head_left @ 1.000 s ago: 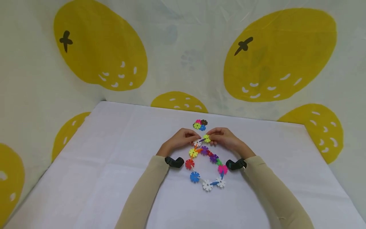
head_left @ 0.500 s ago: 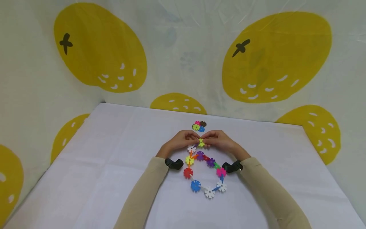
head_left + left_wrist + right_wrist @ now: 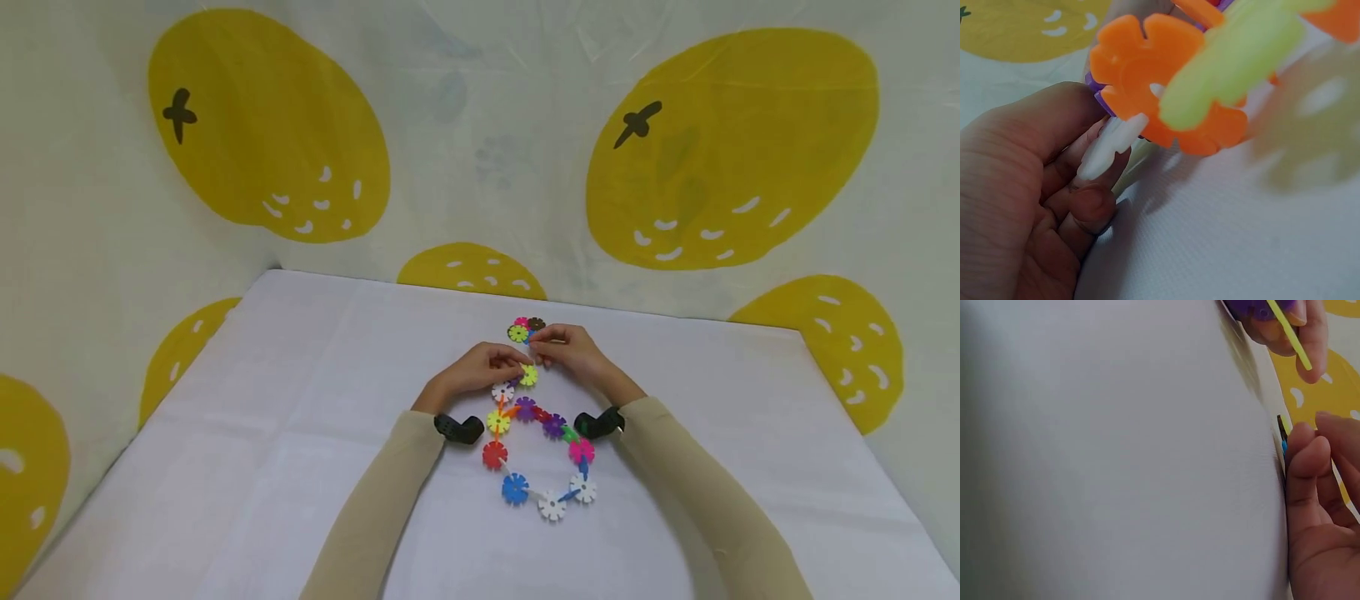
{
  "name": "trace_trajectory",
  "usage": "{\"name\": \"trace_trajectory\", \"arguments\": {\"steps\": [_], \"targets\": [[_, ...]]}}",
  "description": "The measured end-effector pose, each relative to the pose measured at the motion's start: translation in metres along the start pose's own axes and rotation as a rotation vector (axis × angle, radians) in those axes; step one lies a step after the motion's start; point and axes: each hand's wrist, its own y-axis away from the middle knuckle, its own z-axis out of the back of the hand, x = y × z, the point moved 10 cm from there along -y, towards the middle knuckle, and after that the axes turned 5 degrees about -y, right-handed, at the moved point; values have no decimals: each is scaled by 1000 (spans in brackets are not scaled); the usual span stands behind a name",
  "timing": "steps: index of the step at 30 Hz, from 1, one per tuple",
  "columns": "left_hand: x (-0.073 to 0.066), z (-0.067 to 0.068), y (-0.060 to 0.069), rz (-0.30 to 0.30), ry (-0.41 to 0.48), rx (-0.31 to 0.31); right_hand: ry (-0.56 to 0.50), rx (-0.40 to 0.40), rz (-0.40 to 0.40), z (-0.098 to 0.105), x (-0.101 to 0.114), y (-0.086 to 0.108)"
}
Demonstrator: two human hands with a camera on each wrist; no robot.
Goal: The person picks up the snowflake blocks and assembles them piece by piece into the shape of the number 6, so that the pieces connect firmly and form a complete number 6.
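Observation:
A chain of colourful plastic snowflake discs lies as a ring on the white cloth, with a short tail at its far side. The tail has a white disc point(image 3: 502, 392), a purple disc point(image 3: 1250, 307) and a yellow disc point(image 3: 529, 377) at its end. My left hand point(image 3: 480, 367) pinches this tail end between thumb and fingers. In the left wrist view an orange disc point(image 3: 1129, 62) hides part of the grip. My right hand point(image 3: 576, 352), fingers bent and nothing visible in them, reaches the small pile of loose discs, its fingertips beside a blue disc point(image 3: 529, 337).
The pile also shows a yellow disc point(image 3: 517, 334), a pink disc point(image 3: 522, 322) and a brown disc point(image 3: 536, 323). Behind the table point(image 3: 337, 333) hangs a pale curtain point(image 3: 487, 125) with yellow fruit prints. Black wrist cameras sit on both arms.
Both hands first brought the yellow disc left and towards me, fingertips meeting on it. Since then my right hand has left it and moved away to the pile; my left hand stays.

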Motion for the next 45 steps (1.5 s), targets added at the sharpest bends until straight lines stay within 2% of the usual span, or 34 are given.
{"name": "trace_trajectory", "arguments": {"steps": [3,11,21,29,33,45], "targets": [[-1,0,-1,-16,2,1,-18,-30,-4,1,0,-7],[-3,1,-1,-14,-2,-1,77,-78,-14,1,3,-20],[-5,1,0,-21,-14,3,187,-108,44,0,10,-30],[-3,2,0,-6,-7,3,114,-170,-67,8,1,-25],[-2,1,0,-3,-6,4,89,-173,-105,10,-4,-23],[-1,2,-1,1,-32,-1,49,-147,-113,15,-8,-14]]}}
